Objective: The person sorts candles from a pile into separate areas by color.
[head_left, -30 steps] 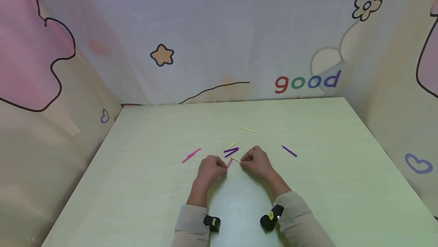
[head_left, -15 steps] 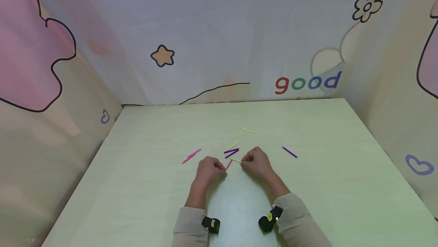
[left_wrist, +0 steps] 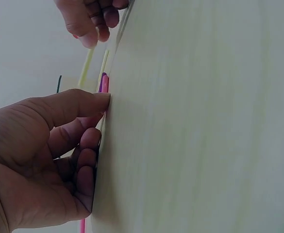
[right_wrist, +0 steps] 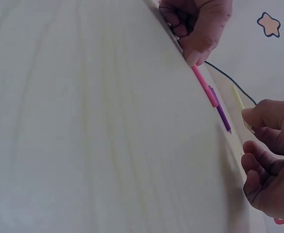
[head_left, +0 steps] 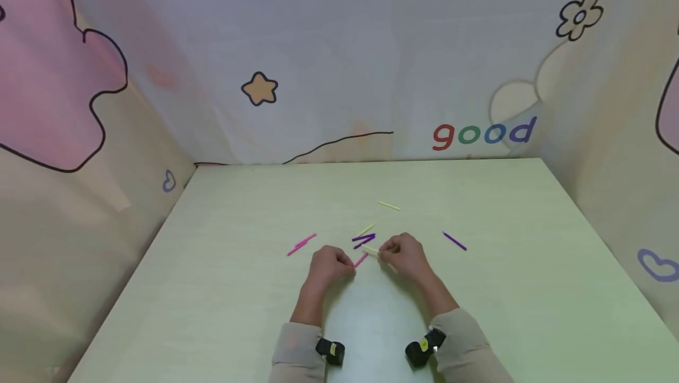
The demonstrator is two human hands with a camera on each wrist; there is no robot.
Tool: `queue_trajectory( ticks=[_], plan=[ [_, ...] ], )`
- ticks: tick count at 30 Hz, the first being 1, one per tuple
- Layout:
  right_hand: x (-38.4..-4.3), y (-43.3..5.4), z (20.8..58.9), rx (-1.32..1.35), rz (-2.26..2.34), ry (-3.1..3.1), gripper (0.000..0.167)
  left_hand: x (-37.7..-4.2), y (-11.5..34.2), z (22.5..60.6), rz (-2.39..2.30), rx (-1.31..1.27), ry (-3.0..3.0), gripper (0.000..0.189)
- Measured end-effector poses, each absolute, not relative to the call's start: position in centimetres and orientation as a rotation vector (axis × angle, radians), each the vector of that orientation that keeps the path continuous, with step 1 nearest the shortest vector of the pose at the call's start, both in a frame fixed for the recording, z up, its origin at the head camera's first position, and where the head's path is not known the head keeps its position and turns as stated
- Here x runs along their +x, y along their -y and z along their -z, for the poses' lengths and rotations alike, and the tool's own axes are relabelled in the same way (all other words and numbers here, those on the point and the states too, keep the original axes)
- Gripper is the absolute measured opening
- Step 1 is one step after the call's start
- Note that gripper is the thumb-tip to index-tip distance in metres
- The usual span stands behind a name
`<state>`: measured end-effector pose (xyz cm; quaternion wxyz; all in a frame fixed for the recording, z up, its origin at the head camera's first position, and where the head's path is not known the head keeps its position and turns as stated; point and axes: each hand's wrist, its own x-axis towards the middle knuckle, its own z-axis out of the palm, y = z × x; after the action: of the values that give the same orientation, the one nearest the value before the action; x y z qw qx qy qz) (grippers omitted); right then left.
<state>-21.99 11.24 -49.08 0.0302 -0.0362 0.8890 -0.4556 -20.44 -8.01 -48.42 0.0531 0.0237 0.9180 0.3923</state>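
My left hand (head_left: 330, 266) pinches the near end of a short pink stick (head_left: 361, 260) between thumb and forefinger, low at the tabletop. In the right wrist view that pink stick (right_wrist: 205, 86) slants away from the fingertips. My right hand (head_left: 405, 255) pinches a pale yellow stick (head_left: 370, 250), whose free end points left toward two purple sticks (head_left: 363, 237). The left wrist view has this yellow stick (left_wrist: 86, 68) raised off the table. Just behind the purple pair lies another yellow stick (head_left: 367, 229).
Two pink sticks (head_left: 301, 244) lie side by side left of the hands. A single purple stick (head_left: 454, 241) lies to the right, and a yellow stick (head_left: 389, 205) farther back. Printed cloth (head_left: 339, 76) walls in the pale table (head_left: 212, 312) at the back and sides.
The left hand's pink stick has turned to lean more to the right. The right hand keeps its grip on the yellow stick. The head view has shifted slightly.
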Motion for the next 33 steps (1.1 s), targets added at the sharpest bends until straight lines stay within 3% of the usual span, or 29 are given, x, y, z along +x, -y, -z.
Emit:
queue_trajectory(
  ticks=[21, 33],
  plan=[
    [-21.5, -11.5, 48.7, -0.175, 1.471, -2.792, 0.005, -20.4, 7.7, 48.8, -1.231, 0.062, -2.822, 0.002],
    [-23.5, -12.5, 49.0, -0.205, 1.465, -2.849, 0.007, -20.3, 7.8, 49.2, -1.276, -0.022, -2.785, 0.004]
  ],
)
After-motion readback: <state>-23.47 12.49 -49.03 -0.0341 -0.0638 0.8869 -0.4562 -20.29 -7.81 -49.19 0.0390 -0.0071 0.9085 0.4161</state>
